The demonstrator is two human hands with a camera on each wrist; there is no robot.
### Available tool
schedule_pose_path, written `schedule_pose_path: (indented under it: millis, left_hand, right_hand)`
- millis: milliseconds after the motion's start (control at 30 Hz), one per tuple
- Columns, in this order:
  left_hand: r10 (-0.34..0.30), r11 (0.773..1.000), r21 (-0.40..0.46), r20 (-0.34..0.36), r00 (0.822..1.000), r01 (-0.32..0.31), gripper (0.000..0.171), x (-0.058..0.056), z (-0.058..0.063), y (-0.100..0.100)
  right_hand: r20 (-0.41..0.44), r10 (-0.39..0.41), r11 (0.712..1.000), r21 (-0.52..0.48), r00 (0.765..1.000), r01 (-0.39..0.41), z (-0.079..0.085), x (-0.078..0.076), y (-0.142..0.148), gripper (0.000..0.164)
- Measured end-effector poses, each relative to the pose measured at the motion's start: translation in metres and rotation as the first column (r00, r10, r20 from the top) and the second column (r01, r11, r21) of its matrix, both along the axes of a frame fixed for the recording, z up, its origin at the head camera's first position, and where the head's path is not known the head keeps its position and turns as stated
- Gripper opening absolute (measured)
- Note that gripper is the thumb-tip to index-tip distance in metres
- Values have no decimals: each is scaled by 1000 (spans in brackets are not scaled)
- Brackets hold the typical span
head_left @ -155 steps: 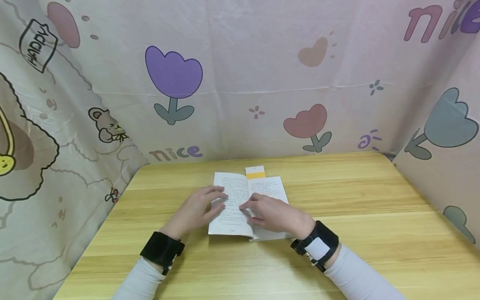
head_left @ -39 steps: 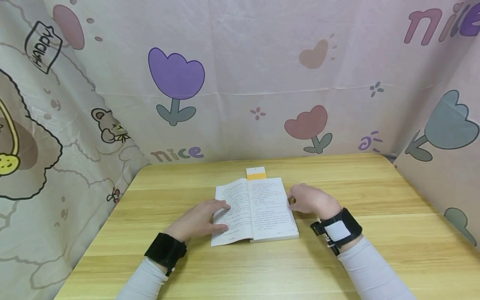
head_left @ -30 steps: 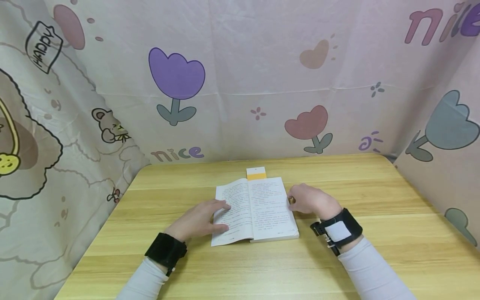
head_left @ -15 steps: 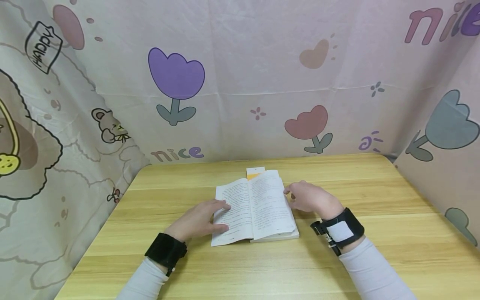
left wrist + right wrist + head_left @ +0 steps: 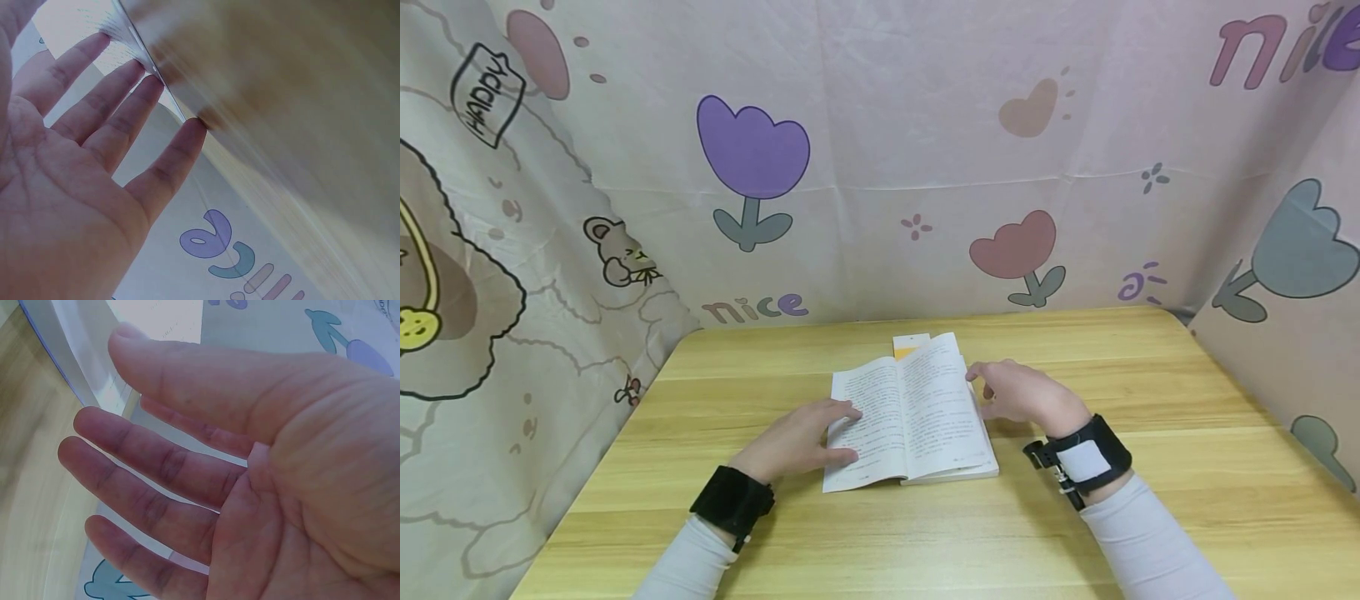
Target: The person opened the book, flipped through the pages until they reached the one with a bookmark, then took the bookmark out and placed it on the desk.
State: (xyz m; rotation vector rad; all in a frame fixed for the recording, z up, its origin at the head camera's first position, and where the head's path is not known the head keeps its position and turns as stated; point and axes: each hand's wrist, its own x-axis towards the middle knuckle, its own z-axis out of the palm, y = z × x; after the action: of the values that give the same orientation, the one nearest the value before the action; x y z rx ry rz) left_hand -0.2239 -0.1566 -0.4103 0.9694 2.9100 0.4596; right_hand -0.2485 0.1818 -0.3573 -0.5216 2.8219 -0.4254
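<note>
An open paperback book (image 5: pixel 940 417) lies on the table in the head view, printed pages facing up. Its upper right page (image 5: pixel 934 367) stands a little raised off the block beneath. My left hand (image 5: pixel 797 437) rests on the left page with fingers spread; the left wrist view has its fingertips (image 5: pixel 153 84) along the book's edge. At the right edge is my right hand (image 5: pixel 1022 396), its index finger reaching to the lifted page. In the right wrist view the thumb (image 5: pixel 134 340) is beside the book's edge and the other fingers are loosely extended, holding nothing visible.
A white and yellow card (image 5: pixel 910 343) sticks out behind the book, partly covered by the raised page. The wooden table (image 5: pixel 700 400) ends at a printed fabric backdrop (image 5: pixel 880 167) at the back and sides. Both wrists wear black straps.
Over the last second the right page has risen and now covers part of the card. My right index finger has straightened and moved slightly up and away. The left hand stays still.
</note>
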Motion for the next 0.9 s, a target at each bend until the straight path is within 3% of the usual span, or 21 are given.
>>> schedule_pose_path:
  millis: [600, 900]
  left_hand:
    - [25, 1000, -6, 22, 999, -25, 63, 0, -2, 0]
    - [37, 999, -2, 29, 999, -37, 63, -1, -3, 0]
  right_hand:
    - [-79, 33, 997, -70, 996, -39, 3, 0, 4, 33]
    - [-94, 37, 996, -72, 995, -44, 0, -2, 2, 33]
